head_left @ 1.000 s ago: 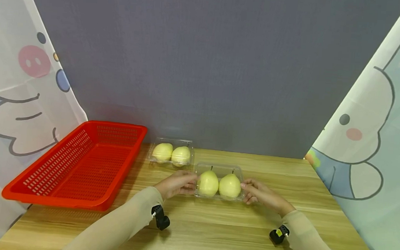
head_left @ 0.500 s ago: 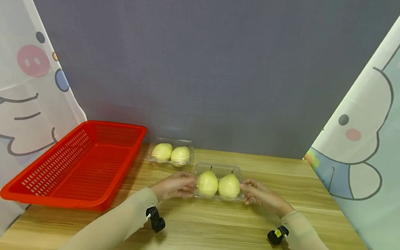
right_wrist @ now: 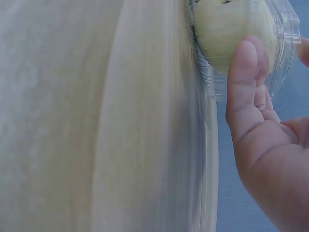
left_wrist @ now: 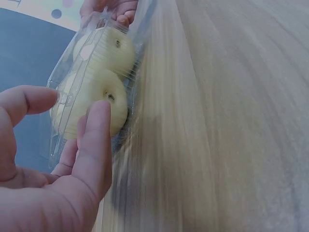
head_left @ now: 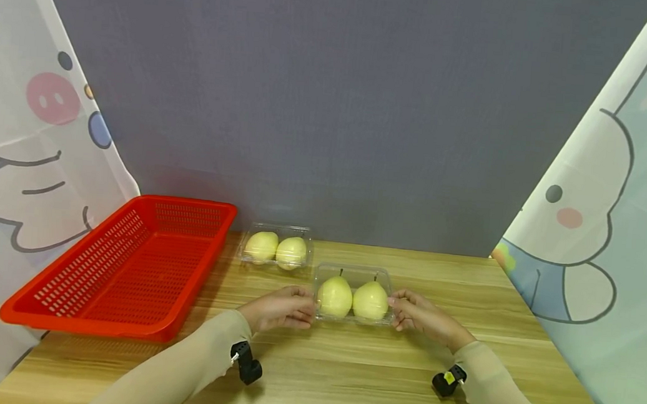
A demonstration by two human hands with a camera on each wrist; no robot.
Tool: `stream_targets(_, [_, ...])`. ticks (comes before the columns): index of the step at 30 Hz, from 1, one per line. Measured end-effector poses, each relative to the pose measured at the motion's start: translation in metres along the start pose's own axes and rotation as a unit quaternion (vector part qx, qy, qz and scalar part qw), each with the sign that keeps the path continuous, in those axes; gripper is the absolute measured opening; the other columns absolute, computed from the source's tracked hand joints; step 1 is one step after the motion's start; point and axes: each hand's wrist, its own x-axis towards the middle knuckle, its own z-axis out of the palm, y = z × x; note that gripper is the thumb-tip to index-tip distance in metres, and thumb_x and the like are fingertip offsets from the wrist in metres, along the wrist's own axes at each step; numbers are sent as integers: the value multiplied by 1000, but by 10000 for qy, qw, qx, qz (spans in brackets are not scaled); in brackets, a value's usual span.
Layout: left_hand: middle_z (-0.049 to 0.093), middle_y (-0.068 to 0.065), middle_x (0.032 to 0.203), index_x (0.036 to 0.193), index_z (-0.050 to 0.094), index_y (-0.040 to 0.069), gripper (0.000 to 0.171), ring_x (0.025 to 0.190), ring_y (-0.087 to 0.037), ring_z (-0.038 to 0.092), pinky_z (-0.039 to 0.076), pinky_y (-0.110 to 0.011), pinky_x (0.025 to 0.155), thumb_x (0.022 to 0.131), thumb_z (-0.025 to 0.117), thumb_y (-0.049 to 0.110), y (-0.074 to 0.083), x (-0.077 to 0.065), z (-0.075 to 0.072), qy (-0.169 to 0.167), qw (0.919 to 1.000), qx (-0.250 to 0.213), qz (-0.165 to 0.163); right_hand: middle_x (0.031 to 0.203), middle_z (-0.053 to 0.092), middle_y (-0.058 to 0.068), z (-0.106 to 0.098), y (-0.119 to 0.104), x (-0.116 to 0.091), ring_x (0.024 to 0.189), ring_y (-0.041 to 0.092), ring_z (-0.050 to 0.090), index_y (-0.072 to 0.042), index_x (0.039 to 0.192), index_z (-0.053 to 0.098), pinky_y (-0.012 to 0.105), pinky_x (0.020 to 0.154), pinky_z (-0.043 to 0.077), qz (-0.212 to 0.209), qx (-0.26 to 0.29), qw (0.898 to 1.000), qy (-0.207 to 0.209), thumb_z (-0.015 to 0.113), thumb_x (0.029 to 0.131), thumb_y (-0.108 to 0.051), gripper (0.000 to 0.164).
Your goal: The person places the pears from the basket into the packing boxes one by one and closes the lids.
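A clear plastic clamshell with two yellow-green pears inside lies on the wooden table in front of me. Its lid is down over the fruit. Off its left end, my left hand has its fingers loosely bent and spread, holding nothing. The left wrist view shows that thumb and those fingers apart, with the pears behind them. My right hand pinches the clamshell's right end. In the right wrist view, one straight finger overlaps the end wall and the thumb is partly cut off at the frame edge.
A second clear clamshell with two pears stands farther back, just left of the first. On the left is a large red plastic basket with slotted walls. A grey cloth backdrop rises behind the wooden table.
My left hand has come away from the clamshell's left end, moving slightly left and toward me. The right hand stays at the other end. The clamshells and basket have not moved on the table.
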Motion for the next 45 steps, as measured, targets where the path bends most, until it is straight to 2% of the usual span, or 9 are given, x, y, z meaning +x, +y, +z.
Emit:
stream_targets(17, [60,-19,105,116,48,-5,29,86,-21,65,57,-33,84,94,61,8,0,2,7,19,9999,-142,-39,100,55,15,0,1,-1,87,22,59,15,137,29,32,79,56,-10,-24,10000,-72,48,106,-26,55])
stream_targets(27, [60,-19,105,115,49,-4,27,85,-20,65,57,-32,83,93,61,8,0,3,7,36,9999,-141,-65,99,55,15,-3,3,-5,87,24,60,7,125,38,34,79,57,58,-212,9986,-491,42,109,-29,40])
stream_targets(34, [60,-18,104,115,48,-5,28,85,-20,65,57,-31,83,94,61,8,0,3,6,47,9999,-139,-69,97,58,14,-5,5,-8,85,22,61,10,116,47,33,78,57,109,-257,9968,-755,42,109,-27,38])
stream_targets(41, [60,-17,102,115,49,-5,27,85,-20,65,57,-32,83,95,60,8,-2,5,6,59,9999,-142,-55,97,59,14,-5,6,-11,85,20,62,15,112,53,33,78,58,-102,-250,9926,-1183,40,108,-24,41])
stream_targets(45, [60,-17,102,116,48,-5,28,86,-20,65,57,-32,84,95,61,8,-2,5,6,79,9998,-146,-70,97,61,14,-3,6,-11,84,17,62,14,109,56,31,77,57,-169,-194,9910,-1312,38,110,-24,42])
